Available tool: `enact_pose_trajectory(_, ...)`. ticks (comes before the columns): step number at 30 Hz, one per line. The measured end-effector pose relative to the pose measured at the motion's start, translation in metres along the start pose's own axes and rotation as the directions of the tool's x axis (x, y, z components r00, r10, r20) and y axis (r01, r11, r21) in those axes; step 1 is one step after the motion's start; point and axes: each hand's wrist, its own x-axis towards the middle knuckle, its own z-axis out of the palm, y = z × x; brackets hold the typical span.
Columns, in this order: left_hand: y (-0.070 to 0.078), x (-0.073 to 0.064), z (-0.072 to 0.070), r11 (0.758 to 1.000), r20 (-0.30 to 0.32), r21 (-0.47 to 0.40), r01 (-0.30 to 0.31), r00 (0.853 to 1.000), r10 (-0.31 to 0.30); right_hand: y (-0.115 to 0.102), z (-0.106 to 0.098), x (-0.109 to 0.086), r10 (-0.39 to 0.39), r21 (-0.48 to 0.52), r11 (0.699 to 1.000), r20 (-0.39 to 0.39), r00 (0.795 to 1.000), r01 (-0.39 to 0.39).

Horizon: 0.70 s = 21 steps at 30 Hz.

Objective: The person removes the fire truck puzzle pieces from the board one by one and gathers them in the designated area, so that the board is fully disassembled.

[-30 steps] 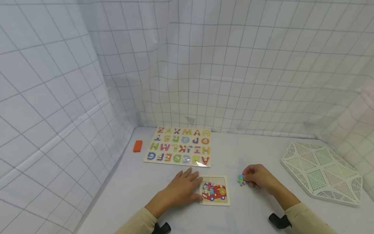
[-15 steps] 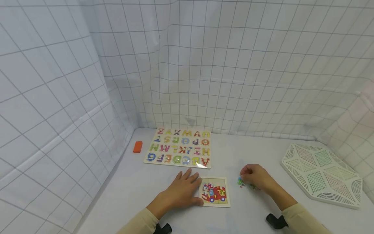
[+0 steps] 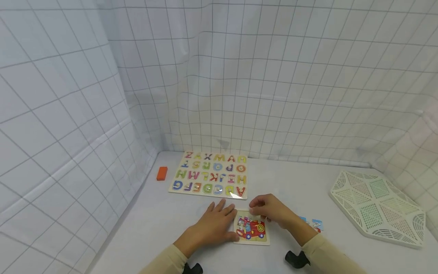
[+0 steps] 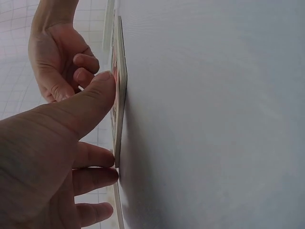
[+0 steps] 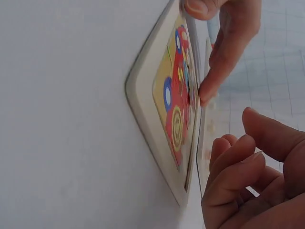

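A small wooden jigsaw board (image 3: 251,242) with a red car picture lies on the white table. My left hand (image 3: 215,227) rests along its left side with fingers spread, the thumb at the board's near edge (image 4: 121,86). Over the board's far right part hovers my right hand (image 3: 271,210), its fingers loosely bent. A gap shows between its fingertips in the right wrist view, and I see no piece there. Loose blue jigsaw pieces (image 3: 316,223) lie on the table behind the right forearm, partly covered by it.
Beyond the board lies an alphabet peg puzzle (image 3: 208,177), with an orange block (image 3: 162,173) to its left. A white perforated panel (image 3: 378,209) lies at the right. Gridded white cloth (image 3: 260,83) walls the back and sides.
My right hand has moved left from the loose pieces to above the jigsaw board, uncovering blue pieces near the forearm. The left hand stays at the board's left side.
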Motion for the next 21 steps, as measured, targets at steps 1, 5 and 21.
enact_pose_trajectory(1, 0.000, 0.000, 0.000, 1.000, 0.001, 0.002, -0.002, 1.000, 0.002, -0.001, 0.005, 0.002, -0.009, -0.001, 1.000, 0.016, 1.000, 0.009)
enact_pose_trajectory(5, 0.000, 0.001, -0.001, 1.000, -0.003, 0.010, -0.013, 1.000, 0.013, -0.005, 0.020, 0.006, -0.032, -0.039, 0.999, 0.063, 0.998, 0.034)
enact_pose_trajectory(21, 0.002, -0.002, -0.003, 0.999, -0.021, 0.031, -0.031, 0.999, 0.032, -0.011, 0.033, 0.004, -0.093, -0.237, 0.966, 0.051, 0.994, 0.103)
